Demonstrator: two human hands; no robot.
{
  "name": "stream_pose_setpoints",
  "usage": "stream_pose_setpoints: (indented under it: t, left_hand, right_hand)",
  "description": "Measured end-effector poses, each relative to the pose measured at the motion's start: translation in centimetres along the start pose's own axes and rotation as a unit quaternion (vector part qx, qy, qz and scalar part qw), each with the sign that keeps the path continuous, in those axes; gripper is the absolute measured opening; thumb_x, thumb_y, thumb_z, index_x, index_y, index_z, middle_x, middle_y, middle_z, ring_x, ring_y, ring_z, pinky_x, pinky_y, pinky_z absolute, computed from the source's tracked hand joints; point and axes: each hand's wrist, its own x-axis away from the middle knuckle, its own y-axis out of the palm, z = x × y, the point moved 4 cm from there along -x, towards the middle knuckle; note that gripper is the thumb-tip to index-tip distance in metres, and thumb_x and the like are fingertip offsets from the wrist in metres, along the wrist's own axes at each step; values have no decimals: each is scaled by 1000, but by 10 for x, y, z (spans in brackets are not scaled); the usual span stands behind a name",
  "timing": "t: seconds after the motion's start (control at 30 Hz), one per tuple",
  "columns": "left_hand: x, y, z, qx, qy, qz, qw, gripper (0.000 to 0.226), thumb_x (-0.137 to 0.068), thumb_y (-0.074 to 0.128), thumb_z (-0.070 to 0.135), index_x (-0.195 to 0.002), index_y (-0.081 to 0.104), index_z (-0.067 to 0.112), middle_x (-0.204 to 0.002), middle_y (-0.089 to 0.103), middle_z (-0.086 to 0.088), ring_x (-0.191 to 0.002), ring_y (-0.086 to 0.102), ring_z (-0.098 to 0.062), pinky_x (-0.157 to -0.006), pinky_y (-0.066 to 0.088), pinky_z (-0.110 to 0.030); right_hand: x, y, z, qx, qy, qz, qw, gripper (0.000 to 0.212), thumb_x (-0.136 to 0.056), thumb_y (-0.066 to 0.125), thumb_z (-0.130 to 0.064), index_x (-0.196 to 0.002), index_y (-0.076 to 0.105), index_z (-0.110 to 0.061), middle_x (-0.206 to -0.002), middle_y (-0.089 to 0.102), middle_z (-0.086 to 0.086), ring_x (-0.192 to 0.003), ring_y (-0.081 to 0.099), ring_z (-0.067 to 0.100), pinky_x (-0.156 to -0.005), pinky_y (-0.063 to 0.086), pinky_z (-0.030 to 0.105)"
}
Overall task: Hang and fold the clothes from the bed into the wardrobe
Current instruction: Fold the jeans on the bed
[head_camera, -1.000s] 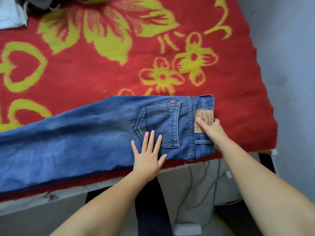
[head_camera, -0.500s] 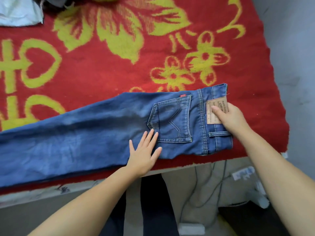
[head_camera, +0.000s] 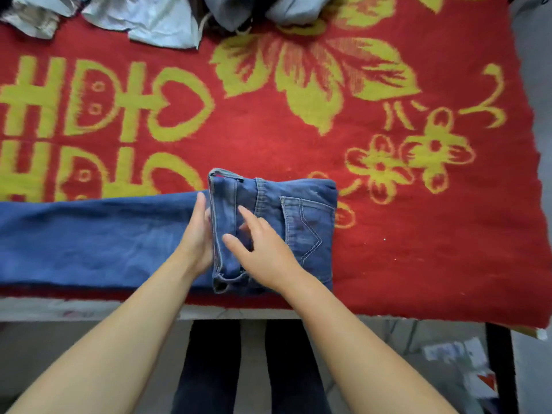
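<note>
Head view. Jeans: blue denim along the bed's near edge, waist end doubled back over the legs. Left hand: fingers straight, braced against the waistband edge, likely steadying the fold. Right hand: fingers extended, pressing the folded layer flat. Blanket: red, yellow-patterned. Pale clothes: far edge, waiting.

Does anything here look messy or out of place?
Mostly tidy. The jeans lie flat on the red blanket, waist end folded over, with the left hand and right hand on the fold. Only the crumpled pale clothes heaped at the far edge look untidy.
</note>
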Motion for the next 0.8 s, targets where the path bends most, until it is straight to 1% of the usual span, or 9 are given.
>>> stream_pose_setpoints:
  t: [0.1, 0.17, 0.27, 0.33, 0.53, 0.6, 0.67, 0.73, 0.8]
  left_hand:
    - [-7, -41, 8, -221, 119, 144, 957, 51, -102, 34, 39, -149, 28, 17, -151, 34, -2, -137, 35, -16, -110, 27, -28]
    - [1, -26, 9, -449, 247, 183, 839, 56, -101, 35, 36, -152, 17, 21, -159, 15, 1, -147, 10, -15, -117, 2, -40]
    - [-5, 17, -26, -641, 348, 114, 675, 63, -93, 31, 47, -150, 20, 24, -159, 17, -4, -146, 8, -20, -110, 0, -60]
    - [-23, 28, -51, -706, 321, 103, 623, 63, -91, 29, 50, -148, 24, 26, -157, 21, -6, -145, 10, -21, -105, 10, -70]
    - [-62, 12, -77, -724, 236, 81, 643, 60, -90, 20, 52, -146, 11, 33, -157, 1, 1, -143, 3, -13, -103, 2, -71]
    - [-54, 15, -72, -720, 230, 77, 651, 61, -90, 23, 50, -146, 15, 30, -157, 9, -1, -143, 9, -13, -101, 7, -74]
    - [-44, 14, -68, -702, 233, 61, 671, 61, -92, 17, 50, -148, 2, 32, -157, -7, 2, -144, -6, -10, -106, 1, -69]
    - [-33, 7, -65, -636, 208, 35, 742, 59, -99, 21, 45, -151, -3, 30, -158, -13, 6, -145, -14, -7, -113, -8, -57]
    - [-20, -5, -69, -529, 157, 11, 834, 55, -102, 28, 38, -152, 6, 28, -160, -6, 8, -145, -8, -5, -116, -10, -46]
  right_hand:
    - [-3, -19, 21, 98, -45, 187, 976, 60, -93, 31, -47, -145, 39, -19, -147, 41, 3, -141, 28, 22, -116, 18, 54]
    - [-6, -32, 49, 200, -35, 239, 950, 59, -94, 28, -43, -148, 34, -21, -157, 26, 6, -146, 11, 24, -113, 2, 59]
    - [-21, -34, 90, 318, 7, 166, 934, 61, -94, 19, -50, -151, 13, -27, -160, 2, 2, -146, -7, 21, -107, 1, 68]
    - [-31, -33, 110, 349, 34, 118, 929, 63, -91, 9, -57, -148, -2, -33, -157, -13, -5, -145, -17, 16, -108, -1, 69]
    - [-56, -29, 128, 367, 44, 78, 926, 63, -88, 4, -63, -143, -17, -39, -152, -27, -12, -142, -26, 13, -110, -8, 62]
    - [-51, -33, 125, 321, 46, 79, 943, 67, -96, 23, -58, -147, -13, -35, -155, -23, -11, -144, -23, 14, -112, -9, 56]
    - [-40, -49, 127, 192, 77, 183, 961, 74, -98, 45, -43, -153, 2, -22, -161, -4, 0, -148, -4, 19, -116, 0, 43]
    - [-27, -64, 141, -38, 192, 277, 941, 68, -96, 53, -36, -151, 22, -10, -154, 28, 15, -140, 29, 24, -112, 21, 35]
    - [-19, -57, 149, -223, 286, 236, 902, 51, -95, 55, -38, -136, 48, -7, -132, 56, 13, -113, 55, 20, -96, 41, 30]
